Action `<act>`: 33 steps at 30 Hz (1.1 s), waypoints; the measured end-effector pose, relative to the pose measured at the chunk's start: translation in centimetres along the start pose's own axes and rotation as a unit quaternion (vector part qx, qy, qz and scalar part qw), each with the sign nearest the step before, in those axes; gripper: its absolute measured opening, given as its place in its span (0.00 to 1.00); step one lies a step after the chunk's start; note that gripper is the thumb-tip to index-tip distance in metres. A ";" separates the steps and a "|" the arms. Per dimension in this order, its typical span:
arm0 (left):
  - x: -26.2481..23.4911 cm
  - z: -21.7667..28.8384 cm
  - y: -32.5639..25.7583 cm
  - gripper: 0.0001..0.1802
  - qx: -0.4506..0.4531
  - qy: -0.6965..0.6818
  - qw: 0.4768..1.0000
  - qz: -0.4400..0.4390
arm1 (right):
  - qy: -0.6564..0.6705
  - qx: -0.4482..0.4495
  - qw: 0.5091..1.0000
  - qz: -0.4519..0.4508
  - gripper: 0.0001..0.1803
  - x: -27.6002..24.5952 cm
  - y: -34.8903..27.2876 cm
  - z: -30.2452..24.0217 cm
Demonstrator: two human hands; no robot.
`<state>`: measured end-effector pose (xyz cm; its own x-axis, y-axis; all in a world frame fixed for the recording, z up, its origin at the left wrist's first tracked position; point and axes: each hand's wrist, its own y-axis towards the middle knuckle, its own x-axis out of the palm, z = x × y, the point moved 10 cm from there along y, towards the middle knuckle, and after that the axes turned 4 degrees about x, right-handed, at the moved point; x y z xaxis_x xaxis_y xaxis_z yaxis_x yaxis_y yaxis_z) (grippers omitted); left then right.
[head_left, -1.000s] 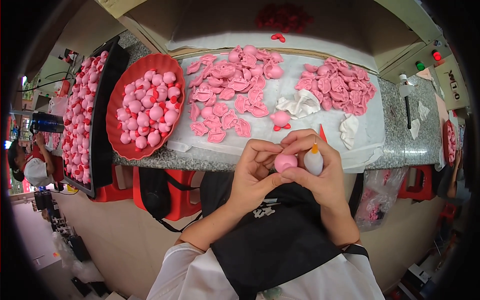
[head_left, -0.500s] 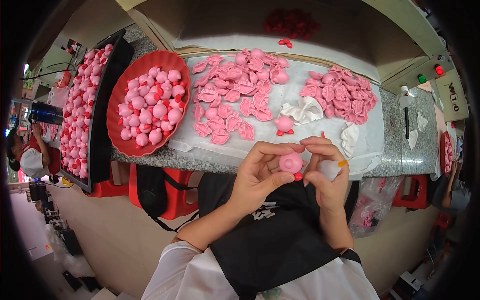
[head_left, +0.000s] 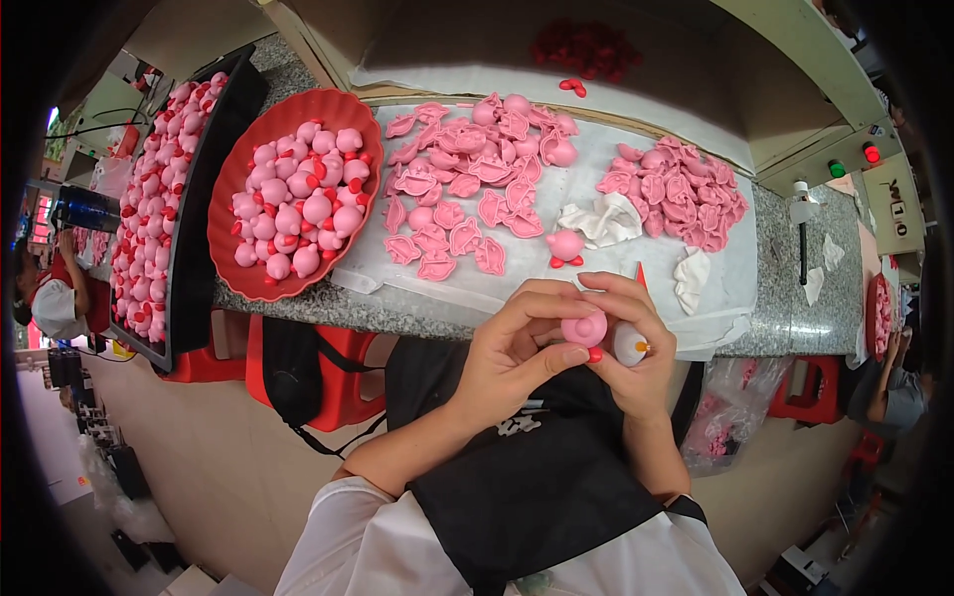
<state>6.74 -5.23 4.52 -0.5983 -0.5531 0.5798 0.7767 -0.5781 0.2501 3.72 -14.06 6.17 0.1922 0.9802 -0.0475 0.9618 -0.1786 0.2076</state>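
Observation:
A small round pink figure [head_left: 584, 327] with a red foot is pinched between the thumb and fingers of my left hand [head_left: 507, 353]. My right hand [head_left: 641, 343] curls round a small whitish bottle [head_left: 629, 345] with an orange tip, and its fingertips meet the figure's far side. Just beyond my hands, a finished-looking pink figure [head_left: 564, 247] with red feet stands on the white sheet, beside a crumpled white cloth [head_left: 602, 221]. A thin red pointed thing [head_left: 641, 272] sticks up behind my right fingers.
Loose pink shell pieces [head_left: 462, 159] lie ahead, with another heap [head_left: 686, 194] to their right. A red scalloped bowl [head_left: 227, 214] and a black tray [head_left: 204, 189], both full of pink figures, stand left. Red pieces [head_left: 586, 48] lie on the shelf behind. Other people work at both sides.
My right hand has closed in toward the left, fingers now over the pink figure. The bottle has shifted left, its orange tip turned from pointing right to facing more toward me.

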 end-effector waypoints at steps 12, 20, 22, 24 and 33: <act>-0.4 0.4 -0.2 0.13 0.007 0.085 0.996 0.015 | -0.113 -0.092 0.987 0.063 0.21 -0.1 -0.6 -1.2; -0.9 -0.2 -0.4 0.13 -0.011 0.028 0.997 0.069 | -0.191 -0.156 0.964 0.101 0.20 0.1 -1.2 -2.4; -0.9 -0.1 -0.5 0.13 0.015 0.038 0.998 0.048 | -0.152 -0.112 0.975 0.119 0.19 -0.3 -1.4 -1.8; -1.2 -1.0 -0.6 0.10 -0.024 -0.011 0.998 0.062 | -0.113 -0.067 0.982 0.139 0.18 -0.9 -1.5 -1.1; -0.3 -3.9 -1.0 0.11 -0.077 -0.338 0.935 0.079 | 0.197 0.033 0.966 0.167 0.14 -0.9 -2.0 2.1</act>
<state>5.41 -6.84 1.09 -0.1771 -0.1642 0.9704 0.7759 -0.6299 0.0350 2.09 -14.73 3.78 0.4169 0.8215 0.3890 0.8720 -0.4823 0.0841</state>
